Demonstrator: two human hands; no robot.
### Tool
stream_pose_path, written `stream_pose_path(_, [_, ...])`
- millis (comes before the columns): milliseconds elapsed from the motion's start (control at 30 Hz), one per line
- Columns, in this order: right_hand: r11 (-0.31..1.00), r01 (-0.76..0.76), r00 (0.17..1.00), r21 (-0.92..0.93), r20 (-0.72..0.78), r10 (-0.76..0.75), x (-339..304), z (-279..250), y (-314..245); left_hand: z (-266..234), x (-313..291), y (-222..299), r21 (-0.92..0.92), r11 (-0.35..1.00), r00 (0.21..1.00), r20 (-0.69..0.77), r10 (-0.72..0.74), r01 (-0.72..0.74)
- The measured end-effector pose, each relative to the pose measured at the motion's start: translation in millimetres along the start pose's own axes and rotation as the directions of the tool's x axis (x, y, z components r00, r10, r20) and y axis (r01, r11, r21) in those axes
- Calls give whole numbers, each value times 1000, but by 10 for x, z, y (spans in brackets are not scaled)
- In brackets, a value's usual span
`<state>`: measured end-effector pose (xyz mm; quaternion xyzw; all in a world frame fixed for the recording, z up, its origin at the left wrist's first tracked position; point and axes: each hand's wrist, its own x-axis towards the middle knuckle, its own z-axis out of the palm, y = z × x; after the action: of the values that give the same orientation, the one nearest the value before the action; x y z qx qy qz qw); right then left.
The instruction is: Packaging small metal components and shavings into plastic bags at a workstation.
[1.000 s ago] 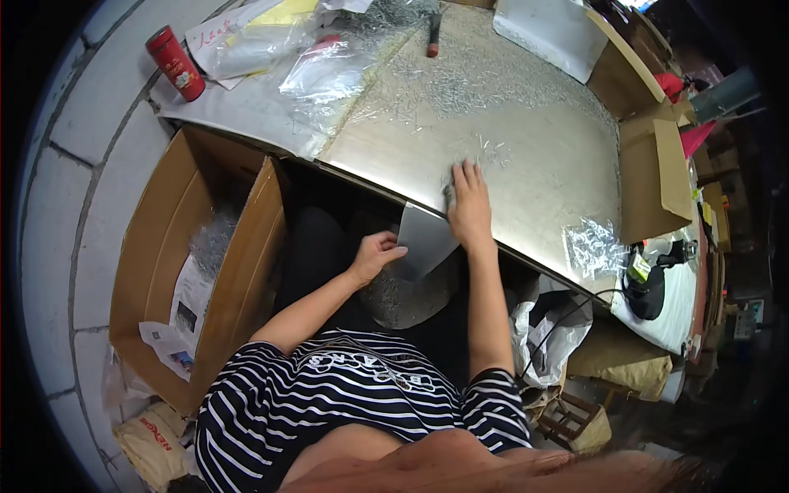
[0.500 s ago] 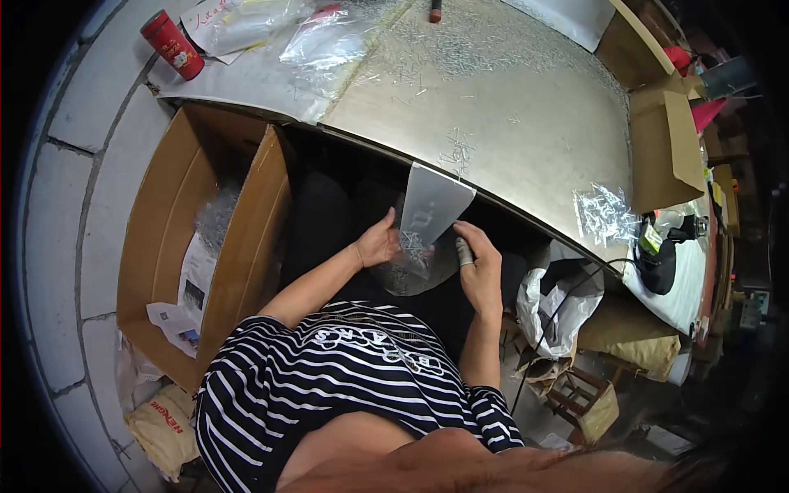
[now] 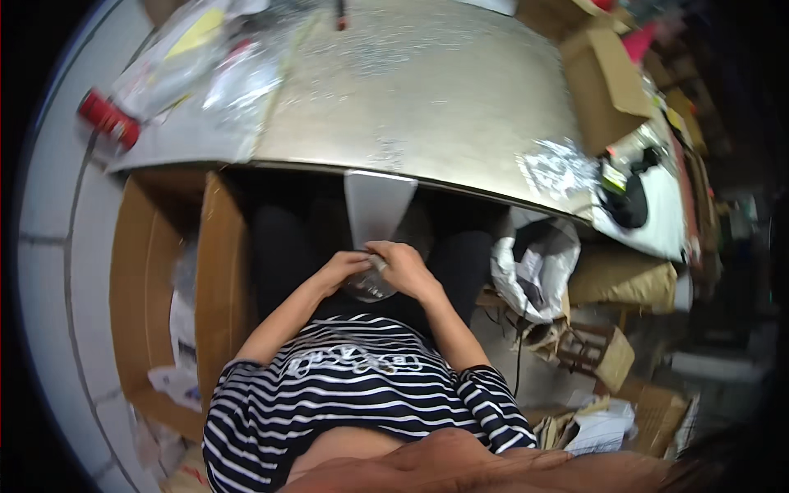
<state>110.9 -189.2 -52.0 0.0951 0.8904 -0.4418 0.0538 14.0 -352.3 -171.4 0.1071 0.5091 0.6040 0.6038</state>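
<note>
Two hands, the left hand (image 3: 347,268) and the right hand (image 3: 403,269), meet at the near end of a sheet (image 3: 378,209) below the worktop (image 3: 460,123). The sheet's long axis runs near to far: its wide end sits at the worktop's near edge, and it narrows toward the person. From both hands it lies on the far side; the right hand is nearer, its fingers overlapping the narrow end, while the left hand is just left of it. Both hands have their fingers bent inward, the tips close together above a clear bag (image 3: 370,289); I cannot tell whether they grip the bag, the sheet or both. The sheet is thin, smooth, milky and translucent; the bag looks glossy and crumpled, though blurred. The worktop is flat, with a dull metallic sheen, and fine silvery bits (image 3: 388,153) lie loose near its edge, beyond the sheet. Clear packets (image 3: 559,168) shine at the right. At the left stand a deep brown carton (image 3: 223,271) with straight walls and, farther off, a red cylindrical can (image 3: 109,119). A wrinkled white sack (image 3: 555,283) gapes at the right.
</note>
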Motion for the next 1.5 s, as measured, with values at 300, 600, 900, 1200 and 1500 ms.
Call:
stream_pose_path(300, [976,129,952,178,-299,-71,-48,-317,348,494,-173,827,-131,960,966,39,256,-249])
stream_pose_path(600, [709,-575,503,-408,-860,-87,-256,-2245,1519,49,-319,1189,78,885,875,-134,466,-459])
stream_pose_path(900, [922,206,864,-329,-382,-329,1669,-1693,-294,-838,-37,2522,984,124,272,-156,950,131])
stream_pose_path(1200, [679,113,945,-725,-132,-298,2827,-1313,-249,-349,-36,2229,925,-59,483,-142,864,376])
stream_pose_path(1500, [766,222,906,-604,-162,-390,1864,-1299,58,-631,-269,1878,975,-197,424,137,895,100])
